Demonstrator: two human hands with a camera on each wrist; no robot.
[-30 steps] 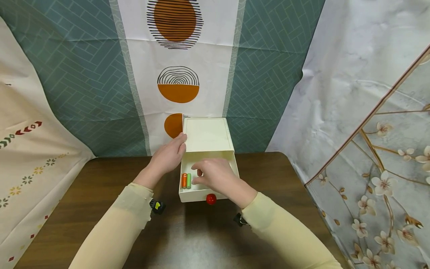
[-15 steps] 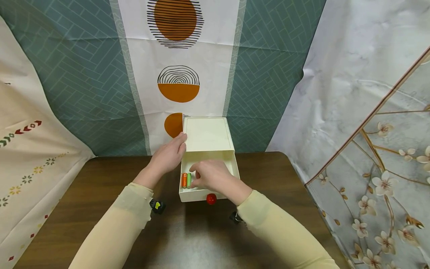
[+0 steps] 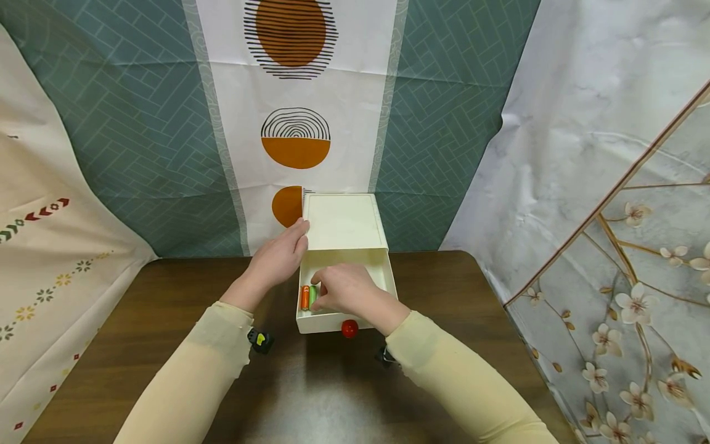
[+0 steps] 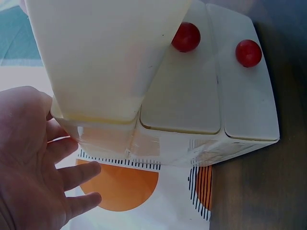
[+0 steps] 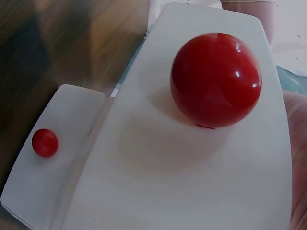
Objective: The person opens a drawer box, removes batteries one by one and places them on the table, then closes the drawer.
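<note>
A cream drawer unit (image 3: 345,221) stands against the back wall with its top drawer (image 3: 324,324) pulled out. In the drawer's near left corner, an orange battery (image 3: 305,298) and a green battery (image 3: 313,296) lie side by side. My right hand (image 3: 352,288) reaches in from the right. Its thumb and forefinger are spread apart near the two ends of the green battery; whether they touch it is unclear. My left hand (image 3: 279,254) rests along the unit's left side, its fingers extended in the left wrist view. The right fingertips are hidden in the right wrist view.
A red ball knob (image 3: 349,328) sticks out from the drawer front. Two lower closed drawers with red knobs (image 4: 248,53) show in the left wrist view. The unit stands on a dark wooden table (image 3: 183,308), with patterned cloths (image 3: 133,123) hanging around it.
My right hand has moved slightly left inside the drawer, bringing thumb and forefinger to the green battery. The left hand, drawer and batteries have stayed in place.
</note>
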